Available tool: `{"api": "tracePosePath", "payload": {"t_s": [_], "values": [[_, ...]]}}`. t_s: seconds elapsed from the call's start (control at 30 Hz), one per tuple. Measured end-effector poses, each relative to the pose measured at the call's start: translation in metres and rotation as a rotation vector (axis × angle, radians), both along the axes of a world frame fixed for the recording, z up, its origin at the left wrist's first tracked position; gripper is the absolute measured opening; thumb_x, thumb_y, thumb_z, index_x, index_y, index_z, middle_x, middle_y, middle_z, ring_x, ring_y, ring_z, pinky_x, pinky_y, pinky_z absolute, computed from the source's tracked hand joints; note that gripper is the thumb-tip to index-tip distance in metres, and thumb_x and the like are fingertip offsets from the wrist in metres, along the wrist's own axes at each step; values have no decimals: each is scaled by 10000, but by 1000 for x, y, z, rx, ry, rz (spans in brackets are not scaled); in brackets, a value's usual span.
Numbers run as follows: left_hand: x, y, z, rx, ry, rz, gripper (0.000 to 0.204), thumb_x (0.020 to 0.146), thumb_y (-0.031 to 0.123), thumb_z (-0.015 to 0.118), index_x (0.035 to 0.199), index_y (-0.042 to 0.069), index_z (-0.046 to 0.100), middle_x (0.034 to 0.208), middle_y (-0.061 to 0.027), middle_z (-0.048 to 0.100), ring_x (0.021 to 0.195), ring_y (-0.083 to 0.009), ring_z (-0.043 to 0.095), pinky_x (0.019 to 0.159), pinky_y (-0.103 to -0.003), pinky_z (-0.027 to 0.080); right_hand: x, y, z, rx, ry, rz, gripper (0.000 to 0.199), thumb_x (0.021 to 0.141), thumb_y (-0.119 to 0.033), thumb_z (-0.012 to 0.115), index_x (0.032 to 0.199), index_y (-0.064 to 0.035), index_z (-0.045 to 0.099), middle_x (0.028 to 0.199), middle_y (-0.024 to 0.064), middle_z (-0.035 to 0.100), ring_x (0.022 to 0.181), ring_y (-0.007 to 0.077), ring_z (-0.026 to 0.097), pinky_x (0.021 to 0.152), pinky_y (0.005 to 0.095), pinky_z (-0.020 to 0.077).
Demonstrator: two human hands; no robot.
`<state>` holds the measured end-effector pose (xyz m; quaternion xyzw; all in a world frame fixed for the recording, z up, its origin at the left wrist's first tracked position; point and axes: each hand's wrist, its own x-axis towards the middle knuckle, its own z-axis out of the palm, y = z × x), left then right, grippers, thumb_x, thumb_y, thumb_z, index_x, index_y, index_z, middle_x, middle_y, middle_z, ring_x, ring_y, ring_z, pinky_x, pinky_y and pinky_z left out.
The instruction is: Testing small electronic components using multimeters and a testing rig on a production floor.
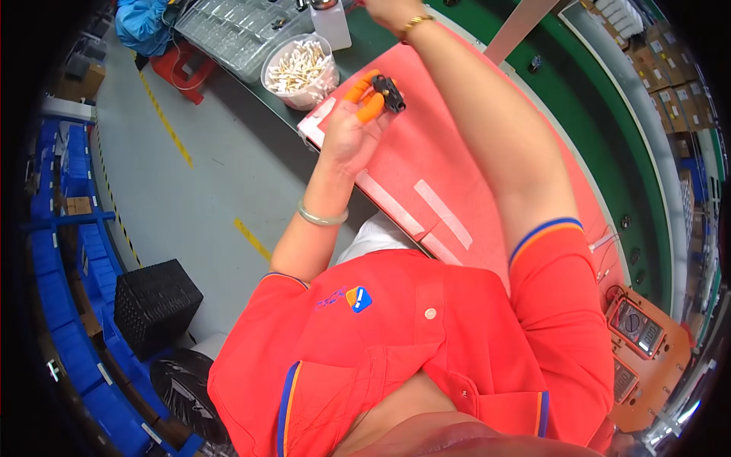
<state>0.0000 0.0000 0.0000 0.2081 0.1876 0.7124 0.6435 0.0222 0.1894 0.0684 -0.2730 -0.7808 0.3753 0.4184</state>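
My left hand (356,128) wears orange finger cots and is closed on a small black part (389,93). It holds this part up over the pink mat (480,206), near the mat's left edge. My right arm reaches far across the mat, and my right hand (392,14) is at the top edge of the picture. Its fingers are mostly cut off there, close to a white bottle (332,27) with a metal top. Between the bottle and my left hand stands a clear tub (301,99) full of cotton swabs (301,67).
A clear compartment tray (228,38) lies beyond the tub. Strips of tape (443,213) are stuck on the mat. Beyond it runs a green conveyor (609,152). Multimeters (638,327) sit at lower right. A red stool (183,72), black crate (158,305) and blue bins (72,305) are at left.
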Motion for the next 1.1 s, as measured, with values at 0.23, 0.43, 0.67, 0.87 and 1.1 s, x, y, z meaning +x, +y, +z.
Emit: {"api": "tracePosePath", "payload": {"t_s": [0.23, 0.43, 0.67, 0.87, 1.1], "values": [[17, -1, 18, 84, -8, -42, 355, 795, 37, 503, 1137, 49, 410, 1071, -103, 490, 956, -216, 508, 843, -318, 419, 149, -128, 33, -80, -13, -201, 143, 778, -34, 546, 916, -2, 527, 900, 87, 588, 788, 141, 561, 711, 231, 453], [52, 5, 26, 101, -8, -177, 356, 793, 38, 507, 1138, 49, 417, 1056, -101, 501, 954, -209, 508, 832, -320, 427, 199, -170, 2, -157, 195, -112, 136, 727, 3, 595, 846, 6, 529, 821, 70, 598, 733, 110, 558, 676, 214, 445], [86, 7, 22, 118, 302, -156, 352, 777, 17, 526, 1120, 41, 449, 1037, -92, 510, 923, -182, 521, 798, -312, 446, 228, -183, 4, 106, -172, -174, 120, 708, 11, 603, 806, 1, 536, 795, 73, 595, 688, 120, 561, 648, 217, 452], [107, 6, 19, 81, 295, -212, 347, 773, -3, 523, 1113, 26, 455, 1010, -80, 520, 900, -159, 523, 768, -295, 454, 243, -191, -8, -188, 185, -276, 93, 702, -2, 611, 768, -8, 546, 753, 60, 586, 659, 123, 557, 611, 211, 449], [126, 6, 15, 53, 334, -276, 339, 780, 5, 516, 1113, 27, 454, 1001, -71, 521, 894, -151, 522, 765, -295, 453, 263, -198, -14, -539, 339, -305, 100, 702, -15, 620, 770, -24, 547, 756, 49, 586, 630, 106, 543, 551, 212, 436]]}}
